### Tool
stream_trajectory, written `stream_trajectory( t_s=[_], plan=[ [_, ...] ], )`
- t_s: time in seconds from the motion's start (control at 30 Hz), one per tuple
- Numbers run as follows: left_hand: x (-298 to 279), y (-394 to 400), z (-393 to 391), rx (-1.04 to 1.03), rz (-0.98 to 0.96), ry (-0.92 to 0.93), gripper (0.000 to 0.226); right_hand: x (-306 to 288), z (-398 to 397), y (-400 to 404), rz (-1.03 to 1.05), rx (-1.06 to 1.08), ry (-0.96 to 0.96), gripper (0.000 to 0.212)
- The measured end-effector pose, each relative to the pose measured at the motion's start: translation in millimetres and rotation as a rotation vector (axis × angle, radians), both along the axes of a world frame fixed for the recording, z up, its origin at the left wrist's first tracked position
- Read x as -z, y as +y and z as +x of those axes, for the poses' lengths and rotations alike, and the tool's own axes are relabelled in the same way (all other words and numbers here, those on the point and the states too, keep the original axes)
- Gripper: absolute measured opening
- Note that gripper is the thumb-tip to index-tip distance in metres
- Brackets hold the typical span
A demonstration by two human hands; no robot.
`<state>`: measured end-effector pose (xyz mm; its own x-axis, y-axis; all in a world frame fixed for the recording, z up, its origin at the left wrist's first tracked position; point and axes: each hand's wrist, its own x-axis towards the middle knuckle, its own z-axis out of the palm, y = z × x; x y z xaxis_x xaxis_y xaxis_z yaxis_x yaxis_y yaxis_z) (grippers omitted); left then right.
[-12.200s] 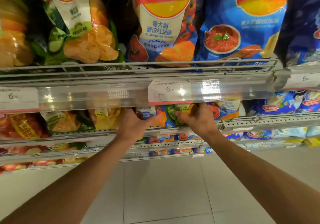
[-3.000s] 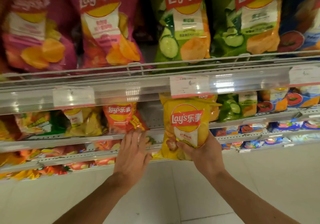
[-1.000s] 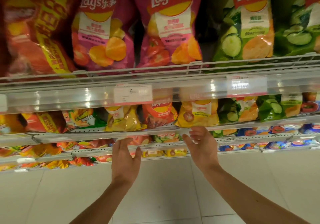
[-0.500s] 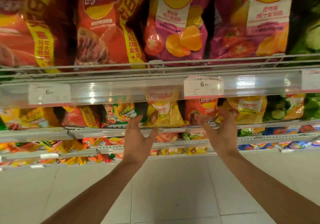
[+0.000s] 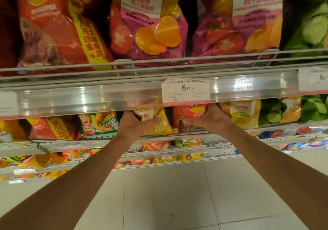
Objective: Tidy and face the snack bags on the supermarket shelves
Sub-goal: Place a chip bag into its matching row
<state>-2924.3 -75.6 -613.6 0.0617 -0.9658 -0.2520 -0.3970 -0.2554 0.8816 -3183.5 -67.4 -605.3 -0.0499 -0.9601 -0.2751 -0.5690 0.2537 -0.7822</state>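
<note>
On the second shelf, under the clear price rail (image 5: 106, 98), my left hand (image 5: 136, 125) grips a small yellow chip bag (image 5: 159, 123), thumb across its front. Beside it my right hand (image 5: 209, 119) grips a small red chip bag (image 5: 188, 114), thumb on its lower front. Both bags stand upright side by side; the rail hides their tops. Further along stand another yellow bag (image 5: 245, 114) and green cucumber bags (image 5: 276, 112). Left of my hands are a cartoon-print bag (image 5: 95, 123) and a red bag (image 5: 51, 128).
Large red (image 5: 58, 27), pink (image 5: 147, 25) and green (image 5: 308, 16) chip bags fill the top shelf behind a wire guard. A price tag (image 5: 185, 91) sits on the rail above my right hand. Lower shelves (image 5: 177, 149) hold more small bags. Pale floor tiles (image 5: 168, 194) lie below.
Both hands have reached forward from open in front of the shelf and closed on the yellow and red bags. The view has moved closer and slightly left.
</note>
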Motion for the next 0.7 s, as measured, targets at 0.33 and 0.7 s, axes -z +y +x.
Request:
stream_trajectory(
  t_s=[0.33, 0.7],
  plan=[
    [-6.6, 1.6, 19.3, -0.022, -0.016, 0.02, 0.061, 11.8, 19.2, 1.0, -0.089, 0.141, -0.094, 0.094],
    [-17.0, 4.8, 31.8, -0.026, 0.023, 0.01, 0.063, -9.5, 46.0, 26.0, -0.18, 0.276, -0.044, 0.092]
  ],
)
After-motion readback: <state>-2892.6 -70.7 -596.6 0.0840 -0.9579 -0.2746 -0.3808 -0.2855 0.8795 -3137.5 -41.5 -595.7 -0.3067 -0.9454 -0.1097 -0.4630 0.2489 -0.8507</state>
